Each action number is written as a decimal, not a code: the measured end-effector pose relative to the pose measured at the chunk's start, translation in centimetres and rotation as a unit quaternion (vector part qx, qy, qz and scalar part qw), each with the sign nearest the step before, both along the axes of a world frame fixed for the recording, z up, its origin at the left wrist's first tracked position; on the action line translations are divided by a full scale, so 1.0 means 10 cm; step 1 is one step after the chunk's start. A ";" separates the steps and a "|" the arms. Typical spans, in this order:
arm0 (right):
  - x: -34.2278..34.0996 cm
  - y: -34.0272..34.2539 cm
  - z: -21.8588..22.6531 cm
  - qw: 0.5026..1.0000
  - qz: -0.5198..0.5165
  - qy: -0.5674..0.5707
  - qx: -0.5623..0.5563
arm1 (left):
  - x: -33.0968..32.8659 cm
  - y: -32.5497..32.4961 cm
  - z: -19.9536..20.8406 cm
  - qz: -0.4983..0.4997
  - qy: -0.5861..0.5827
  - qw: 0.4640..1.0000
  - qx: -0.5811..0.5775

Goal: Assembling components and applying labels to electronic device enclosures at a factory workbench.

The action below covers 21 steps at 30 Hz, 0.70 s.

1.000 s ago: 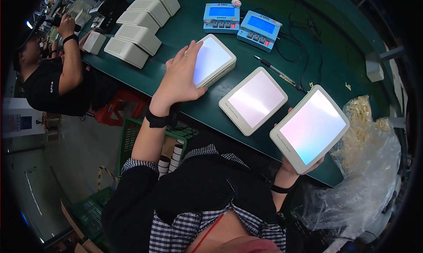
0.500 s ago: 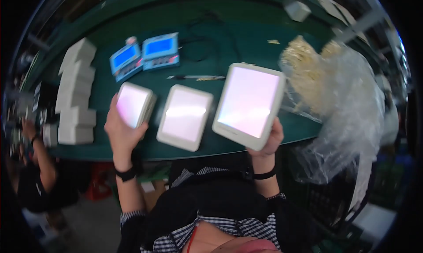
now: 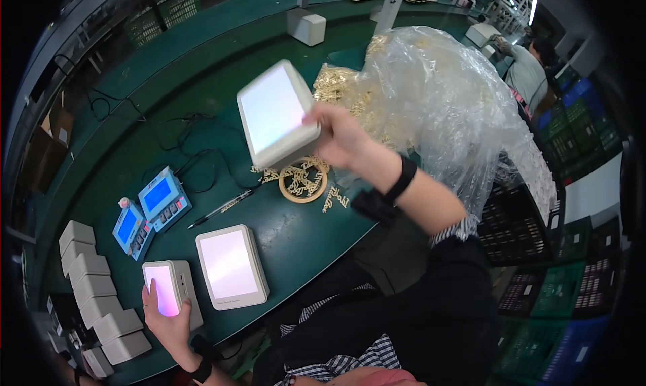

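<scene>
My right hand (image 3: 342,137) is closed on the lower right edge of a white box with a glowing front panel (image 3: 272,110), raised and tilted above the far part of the bench. On the bench's near left, my left hand (image 3: 168,325) wraps round a smaller white box with a lit panel (image 3: 180,282), fingers over its front and thumb along its side. Between the two lies another lit white box (image 3: 232,266), untouched, its glowing face up. Beneath the raised box, a round wooden ring (image 3: 284,192) lies among small script-shaped wooden cut-outs (image 3: 332,199).
Two blue devices with screens (image 3: 158,196) and a pen (image 3: 222,208) lie on the green bench (image 3: 296,251). White boxes (image 3: 91,278) line the left. A large clear plastic bag (image 3: 437,83) covers the far right, beside stacked crates (image 3: 558,285). Another person (image 3: 528,73) is beyond.
The view has swung to the right. My right hand has lifted its lit box off toward the far side, over the wooden cut-outs. My left hand stays on the small box.
</scene>
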State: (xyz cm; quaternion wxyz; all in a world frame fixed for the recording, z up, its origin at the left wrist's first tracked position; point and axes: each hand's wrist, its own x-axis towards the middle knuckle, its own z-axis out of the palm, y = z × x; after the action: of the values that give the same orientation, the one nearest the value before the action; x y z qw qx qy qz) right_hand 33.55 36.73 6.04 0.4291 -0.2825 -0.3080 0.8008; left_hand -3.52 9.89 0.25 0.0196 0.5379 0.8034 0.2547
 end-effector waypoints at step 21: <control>-1.78 3.14 -0.71 0.669 -0.157 -0.549 0.475 | -0.15 0.00 0.16 0.011 -0.117 0.993 -0.025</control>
State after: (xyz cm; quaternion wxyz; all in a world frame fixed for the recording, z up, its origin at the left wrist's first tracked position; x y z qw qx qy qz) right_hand 15.75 68.11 -1.09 0.3777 -0.4732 -0.7781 0.1675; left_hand -5.03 9.91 1.88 0.1239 0.4946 0.8078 0.2958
